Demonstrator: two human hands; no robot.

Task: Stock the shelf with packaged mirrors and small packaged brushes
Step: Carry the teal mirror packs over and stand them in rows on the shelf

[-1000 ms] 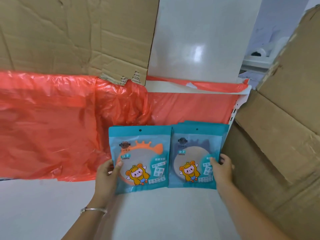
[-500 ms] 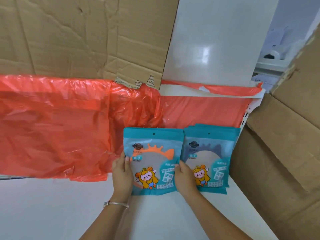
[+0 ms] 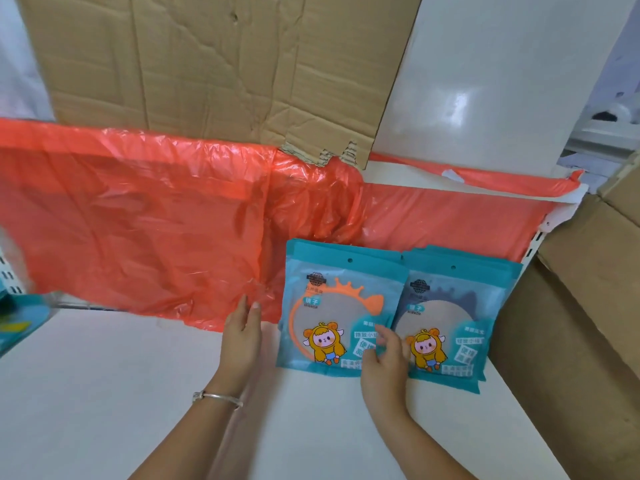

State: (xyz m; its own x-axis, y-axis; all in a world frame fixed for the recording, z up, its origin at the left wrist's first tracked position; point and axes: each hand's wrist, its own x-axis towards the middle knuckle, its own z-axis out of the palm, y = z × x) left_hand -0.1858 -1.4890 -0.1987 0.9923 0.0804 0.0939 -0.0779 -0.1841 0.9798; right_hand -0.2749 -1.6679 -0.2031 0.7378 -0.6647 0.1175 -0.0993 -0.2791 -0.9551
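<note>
Up top, I see a big creased cardboard sheet (image 3: 207, 71) leaning against the back, its torn lower edge overlapping a wide red plastic sheet (image 3: 138, 220) that hangs down across the rear of the white shelf (image 3: 104, 393). On the right stands a brown cardboard box (image 3: 571, 341), close beside the packages. Against the red plastic, two stacks of packaged mirrors stand side by side on the shelf, touching or slightly overlapping where they meet. I read the orange-framed mirror pack (image 3: 337, 306) as the front of the left stack, and the dark-framed mirror pack (image 3: 457, 320) fronts the right one, which has several packs fanned behind it. My left hand (image 3: 242, 337) is open with the fingers straight and close together, just beside the left edge of the orange-framed pack; I cannot tell if it touches. My right hand (image 3: 384, 362) rests with loosely spread fingers on the lower fronts where the two stacks meet, pressing rather than pinching. A thin silver bracelet (image 3: 218, 398) sits on the left wrist.
</note>
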